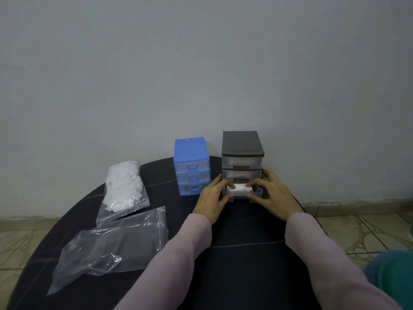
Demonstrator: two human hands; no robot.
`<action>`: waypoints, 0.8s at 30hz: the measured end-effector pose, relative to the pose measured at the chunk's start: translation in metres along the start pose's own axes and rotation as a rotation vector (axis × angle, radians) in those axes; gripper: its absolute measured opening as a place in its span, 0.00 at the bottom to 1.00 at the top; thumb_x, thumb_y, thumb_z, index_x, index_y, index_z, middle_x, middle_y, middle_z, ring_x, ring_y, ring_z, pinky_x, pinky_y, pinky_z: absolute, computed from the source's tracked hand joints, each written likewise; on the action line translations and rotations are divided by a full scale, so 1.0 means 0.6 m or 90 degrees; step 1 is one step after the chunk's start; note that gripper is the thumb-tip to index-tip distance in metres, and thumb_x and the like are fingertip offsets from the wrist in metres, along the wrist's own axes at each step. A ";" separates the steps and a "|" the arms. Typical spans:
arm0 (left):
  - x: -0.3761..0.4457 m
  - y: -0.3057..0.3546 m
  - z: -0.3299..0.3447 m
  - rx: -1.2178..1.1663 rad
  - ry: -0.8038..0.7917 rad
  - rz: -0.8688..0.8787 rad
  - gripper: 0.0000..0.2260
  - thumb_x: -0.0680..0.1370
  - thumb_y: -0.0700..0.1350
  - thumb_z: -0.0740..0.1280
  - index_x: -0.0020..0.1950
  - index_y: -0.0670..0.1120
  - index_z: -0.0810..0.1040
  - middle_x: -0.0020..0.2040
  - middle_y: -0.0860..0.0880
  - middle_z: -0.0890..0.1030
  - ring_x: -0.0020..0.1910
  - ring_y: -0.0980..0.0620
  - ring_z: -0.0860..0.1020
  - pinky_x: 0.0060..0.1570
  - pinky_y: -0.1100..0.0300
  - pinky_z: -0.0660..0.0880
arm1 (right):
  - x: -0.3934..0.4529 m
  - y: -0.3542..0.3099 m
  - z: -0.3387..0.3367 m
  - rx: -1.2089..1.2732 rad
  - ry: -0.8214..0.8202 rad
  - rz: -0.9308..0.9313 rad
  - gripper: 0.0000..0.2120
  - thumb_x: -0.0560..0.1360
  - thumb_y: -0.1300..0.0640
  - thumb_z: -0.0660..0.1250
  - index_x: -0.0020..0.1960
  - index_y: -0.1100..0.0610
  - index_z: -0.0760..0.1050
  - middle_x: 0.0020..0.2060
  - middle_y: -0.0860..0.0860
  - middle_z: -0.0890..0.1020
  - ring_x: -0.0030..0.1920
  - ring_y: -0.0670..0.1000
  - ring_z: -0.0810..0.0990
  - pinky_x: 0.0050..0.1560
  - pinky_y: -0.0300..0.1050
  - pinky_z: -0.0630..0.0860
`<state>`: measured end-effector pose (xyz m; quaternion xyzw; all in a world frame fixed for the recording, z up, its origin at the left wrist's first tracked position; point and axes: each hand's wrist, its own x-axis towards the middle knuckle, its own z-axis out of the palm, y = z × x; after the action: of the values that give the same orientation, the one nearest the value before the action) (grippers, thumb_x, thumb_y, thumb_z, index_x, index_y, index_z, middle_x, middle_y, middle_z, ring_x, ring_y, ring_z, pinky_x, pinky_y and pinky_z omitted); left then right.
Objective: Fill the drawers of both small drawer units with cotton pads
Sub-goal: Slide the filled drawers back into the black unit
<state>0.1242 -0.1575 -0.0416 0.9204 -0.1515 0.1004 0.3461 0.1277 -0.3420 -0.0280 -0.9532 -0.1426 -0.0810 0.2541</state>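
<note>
A dark grey drawer unit (242, 145) stands at the back of the round black table (241, 260), with a blue drawer unit (190, 151) to its left. The grey unit's bottom drawer (257, 193) is pulled out and holds white cotton pads (242, 188). My left hand (213, 201) and my right hand (273, 198) flank that drawer, fingers curled on the pads and the drawer's front. The blue unit's three drawers are pushed in. A clear bag of cotton pads (123, 186) lies at the left.
An empty clear plastic bag (111, 245) lies crumpled at the front left of the table. A grey wall rises just behind the units. Tiled floor shows on both sides, with a blue-green object (393, 271) at the right edge.
</note>
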 end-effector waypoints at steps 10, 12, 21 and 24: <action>0.009 0.001 0.005 -0.055 0.099 -0.014 0.08 0.75 0.40 0.68 0.51 0.46 0.71 0.55 0.48 0.77 0.55 0.54 0.75 0.57 0.61 0.72 | 0.004 0.002 0.005 -0.012 0.108 -0.021 0.11 0.71 0.55 0.71 0.44 0.54 0.68 0.55 0.52 0.73 0.51 0.51 0.75 0.48 0.39 0.72; 0.013 0.003 0.007 -0.074 0.111 -0.028 0.10 0.75 0.39 0.69 0.49 0.48 0.69 0.54 0.48 0.77 0.54 0.56 0.74 0.56 0.64 0.70 | 0.007 0.003 0.008 -0.008 0.126 -0.013 0.12 0.71 0.57 0.72 0.42 0.55 0.67 0.50 0.52 0.74 0.47 0.50 0.74 0.45 0.39 0.71; 0.020 0.012 0.010 -0.220 0.199 -0.125 0.16 0.71 0.37 0.73 0.48 0.48 0.68 0.45 0.57 0.74 0.50 0.56 0.76 0.55 0.60 0.75 | 0.015 -0.008 0.016 0.026 0.220 0.059 0.18 0.66 0.58 0.75 0.35 0.54 0.64 0.38 0.51 0.73 0.37 0.49 0.72 0.37 0.37 0.67; 0.020 0.018 0.007 -0.242 0.205 -0.149 0.15 0.71 0.35 0.72 0.48 0.49 0.69 0.43 0.59 0.73 0.48 0.57 0.76 0.55 0.60 0.76 | 0.016 -0.014 0.018 0.064 0.235 0.086 0.20 0.66 0.60 0.76 0.33 0.52 0.63 0.35 0.51 0.73 0.35 0.48 0.71 0.33 0.32 0.62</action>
<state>0.1321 -0.1709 -0.0345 0.8225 -0.0033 0.1745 0.5414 0.1349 -0.3276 -0.0312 -0.9155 -0.0333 -0.2299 0.3284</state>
